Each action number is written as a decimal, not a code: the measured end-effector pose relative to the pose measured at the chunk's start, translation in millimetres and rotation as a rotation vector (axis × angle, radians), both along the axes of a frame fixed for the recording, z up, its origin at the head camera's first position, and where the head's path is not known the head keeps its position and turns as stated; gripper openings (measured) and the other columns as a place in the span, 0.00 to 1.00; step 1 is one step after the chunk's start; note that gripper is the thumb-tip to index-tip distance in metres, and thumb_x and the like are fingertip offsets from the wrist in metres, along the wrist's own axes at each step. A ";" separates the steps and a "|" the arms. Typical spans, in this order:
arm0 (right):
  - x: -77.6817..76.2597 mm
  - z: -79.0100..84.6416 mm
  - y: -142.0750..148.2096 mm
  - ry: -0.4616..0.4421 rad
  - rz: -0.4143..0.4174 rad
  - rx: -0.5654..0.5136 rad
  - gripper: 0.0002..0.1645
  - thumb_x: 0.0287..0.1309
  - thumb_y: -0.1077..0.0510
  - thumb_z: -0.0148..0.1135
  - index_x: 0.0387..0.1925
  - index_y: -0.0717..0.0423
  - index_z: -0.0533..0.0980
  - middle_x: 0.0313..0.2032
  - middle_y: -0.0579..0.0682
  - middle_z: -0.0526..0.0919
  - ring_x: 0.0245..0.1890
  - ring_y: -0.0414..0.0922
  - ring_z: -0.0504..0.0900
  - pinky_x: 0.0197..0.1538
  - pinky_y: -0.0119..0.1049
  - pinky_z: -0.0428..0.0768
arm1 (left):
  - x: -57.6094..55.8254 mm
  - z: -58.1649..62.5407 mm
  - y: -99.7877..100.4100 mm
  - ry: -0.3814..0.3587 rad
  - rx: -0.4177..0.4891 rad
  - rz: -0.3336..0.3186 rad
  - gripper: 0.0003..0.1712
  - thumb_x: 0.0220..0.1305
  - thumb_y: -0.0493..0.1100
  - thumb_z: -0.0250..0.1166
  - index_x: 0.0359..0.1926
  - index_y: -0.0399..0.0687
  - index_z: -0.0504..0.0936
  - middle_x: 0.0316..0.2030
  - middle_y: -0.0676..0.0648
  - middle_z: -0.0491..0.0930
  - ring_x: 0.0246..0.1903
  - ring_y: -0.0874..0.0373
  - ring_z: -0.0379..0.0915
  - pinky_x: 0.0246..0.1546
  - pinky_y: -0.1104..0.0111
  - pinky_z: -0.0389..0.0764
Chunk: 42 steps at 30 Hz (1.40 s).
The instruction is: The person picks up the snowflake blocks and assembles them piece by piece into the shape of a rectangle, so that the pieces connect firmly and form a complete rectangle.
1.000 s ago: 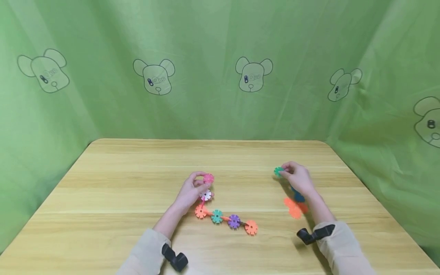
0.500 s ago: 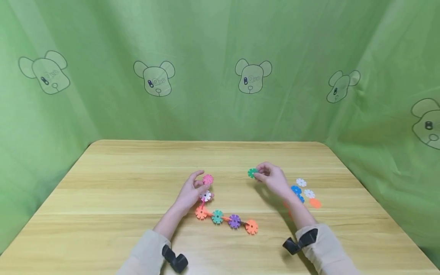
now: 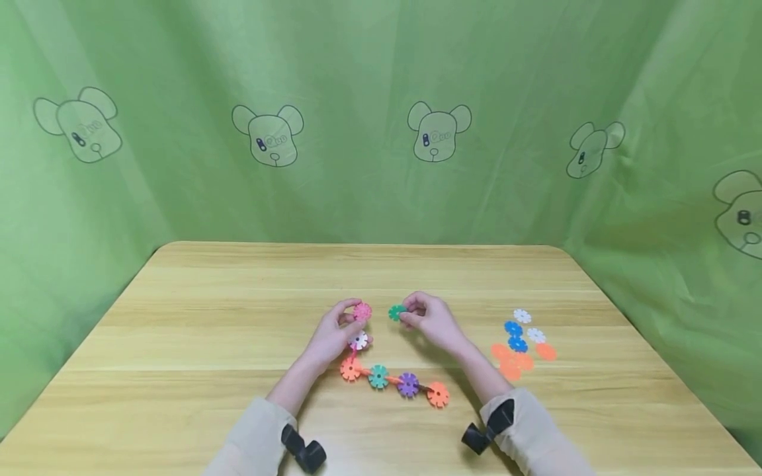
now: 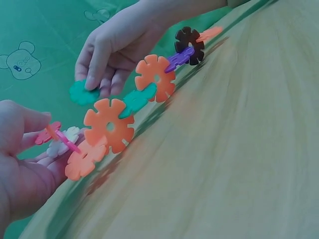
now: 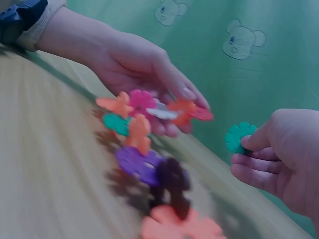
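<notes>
A chain of notched plastic snowflake discs (image 3: 378, 377) in orange, green, purple, dark brown, white and pink bends across the middle of the table. My left hand (image 3: 331, 338) pinches its upper end near the pink disc (image 3: 362, 312), with a white disc (image 3: 358, 341) just below the thumb. Between thumb and fingers my right hand (image 3: 434, 322) grips a loose green disc (image 3: 397, 313), held a short gap to the right of the pink one. In the right wrist view, that green disc (image 5: 240, 137) is apart from the chain, whose dark brown disc (image 5: 173, 181) and orange end lie closest.
On the right of the table, loose discs lie flat: white (image 3: 522, 316), blue (image 3: 518, 344) and several orange ones (image 3: 510, 365), some overlapping. The wooden table (image 3: 238, 277) meets a green curtain (image 3: 357, 185) at the back and sides.
My right hand has carried the green disc leftward from above the loose discs to near the pink disc, uncovering those loose discs. My left hand and the chain have hardly moved.
</notes>
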State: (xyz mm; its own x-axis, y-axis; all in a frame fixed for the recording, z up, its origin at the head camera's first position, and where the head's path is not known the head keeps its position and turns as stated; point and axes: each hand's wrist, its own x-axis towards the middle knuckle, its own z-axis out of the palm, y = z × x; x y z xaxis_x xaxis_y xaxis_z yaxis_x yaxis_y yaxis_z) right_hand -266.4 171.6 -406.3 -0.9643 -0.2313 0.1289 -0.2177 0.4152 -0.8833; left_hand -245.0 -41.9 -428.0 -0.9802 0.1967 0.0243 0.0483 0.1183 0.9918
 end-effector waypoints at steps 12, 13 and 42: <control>-1.2 -3.9 -25.1 0.039 -0.055 0.064 0.07 0.49 0.67 0.65 0.31 0.60 0.76 0.27 0.49 0.79 0.29 0.43 0.78 0.37 0.35 0.79 | 0.4 -1.7 4.8 -0.001 0.019 0.033 0.28 0.61 0.36 0.60 0.63 0.42 0.65 0.43 0.39 0.76 0.38 0.53 0.76 0.41 0.65 0.78; -1.5 -4.5 -25.6 0.041 -0.057 0.066 0.07 0.49 0.67 0.65 0.31 0.60 0.76 0.27 0.48 0.79 0.29 0.42 0.78 0.37 0.35 0.78 | 0.7 -1.6 4.8 -0.001 0.019 0.033 0.28 0.61 0.36 0.60 0.62 0.42 0.65 0.43 0.39 0.76 0.36 0.54 0.76 0.40 0.65 0.78; 7.0 -5.8 -34.4 0.140 -0.049 -0.038 0.05 0.47 0.72 0.65 0.27 0.63 0.79 0.25 0.52 0.82 0.27 0.46 0.80 0.32 0.29 0.78 | 3.6 2.3 1.8 0.076 -0.047 -0.017 0.31 0.61 0.38 0.60 0.65 0.38 0.64 0.54 0.37 0.73 0.55 0.44 0.67 0.53 0.57 0.72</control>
State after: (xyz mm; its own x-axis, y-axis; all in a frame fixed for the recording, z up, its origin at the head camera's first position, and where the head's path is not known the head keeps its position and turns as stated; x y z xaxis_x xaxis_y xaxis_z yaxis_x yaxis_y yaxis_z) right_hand -259.4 137.1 -412.1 -0.9462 -0.1769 0.2710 -0.3204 0.3953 -0.8609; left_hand -241.5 -40.1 -425.7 -0.9723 0.2163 0.0891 0.1260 0.1635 0.9785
